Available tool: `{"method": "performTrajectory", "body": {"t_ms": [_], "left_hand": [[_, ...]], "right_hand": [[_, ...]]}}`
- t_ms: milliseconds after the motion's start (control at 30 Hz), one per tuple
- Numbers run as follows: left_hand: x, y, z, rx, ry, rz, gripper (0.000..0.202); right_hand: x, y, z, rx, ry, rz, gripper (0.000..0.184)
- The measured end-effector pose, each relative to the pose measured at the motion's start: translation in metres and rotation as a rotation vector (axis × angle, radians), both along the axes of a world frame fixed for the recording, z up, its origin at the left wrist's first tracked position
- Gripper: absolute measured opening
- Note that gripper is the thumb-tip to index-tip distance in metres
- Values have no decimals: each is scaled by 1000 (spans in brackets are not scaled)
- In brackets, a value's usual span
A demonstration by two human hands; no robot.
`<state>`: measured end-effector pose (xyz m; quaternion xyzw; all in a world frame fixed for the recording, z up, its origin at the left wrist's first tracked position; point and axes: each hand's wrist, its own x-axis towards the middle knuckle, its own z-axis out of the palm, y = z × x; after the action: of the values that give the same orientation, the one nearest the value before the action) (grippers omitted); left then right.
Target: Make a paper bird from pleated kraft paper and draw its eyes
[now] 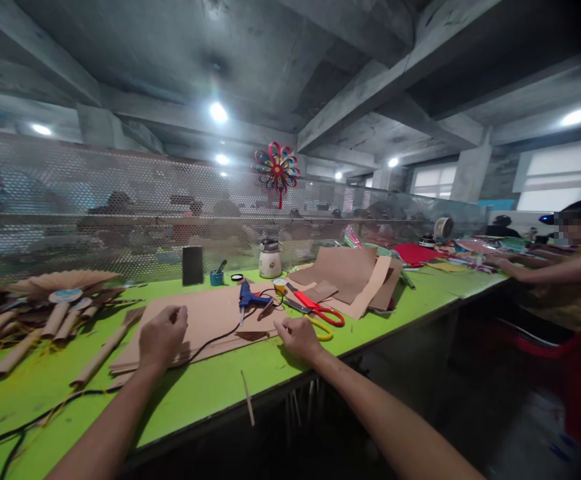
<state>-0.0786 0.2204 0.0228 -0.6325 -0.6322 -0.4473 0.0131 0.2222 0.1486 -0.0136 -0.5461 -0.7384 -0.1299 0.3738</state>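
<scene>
My left hand (163,335) rests with curled fingers on the near left part of a stack of brown cardboard sheets (205,320) lying on the green table (210,387); whether it pinches anything I cannot make out. My right hand (297,335) sits at the stack's right end, fingers bent down onto the edge of a sheet. A blue glue gun (247,297) lies on the cardboard between the hands, its black cord trailing toward the left. Red-handled scissors (317,310) and yellow-handled scissors (320,327) lie just right of my right hand.
Folded brown paper fans and rolled sticks (50,313) crowd the table's left end. More cardboard pieces (350,273), a small jar (270,261) and a dark block (193,265) stand near the mesh screen (120,213). Another person (570,267) works at the far right.
</scene>
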Motion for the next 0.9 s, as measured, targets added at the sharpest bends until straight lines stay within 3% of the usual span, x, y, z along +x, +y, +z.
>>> {"method": "performTrajectory", "body": {"t_ms": [167,300,367,567,900], "left_hand": [[0,-12,11,19,-88,-15,30],[-6,-33,9,-49,-118,-125,30],[-13,-41,3,-114,-33,-156,31],[-22,-50,-15,-188,247,-65,36],[-15,-55,-12,-219,407,-92,38]], "right_hand": [[0,-2,2,-22,6,16,33],[-1,-4,3,-48,-14,26,32],[-1,-5,4,-65,-25,26,31],[-1,-6,4,-123,-55,-24,28],[0,-1,1,-240,-140,-113,23]]}}
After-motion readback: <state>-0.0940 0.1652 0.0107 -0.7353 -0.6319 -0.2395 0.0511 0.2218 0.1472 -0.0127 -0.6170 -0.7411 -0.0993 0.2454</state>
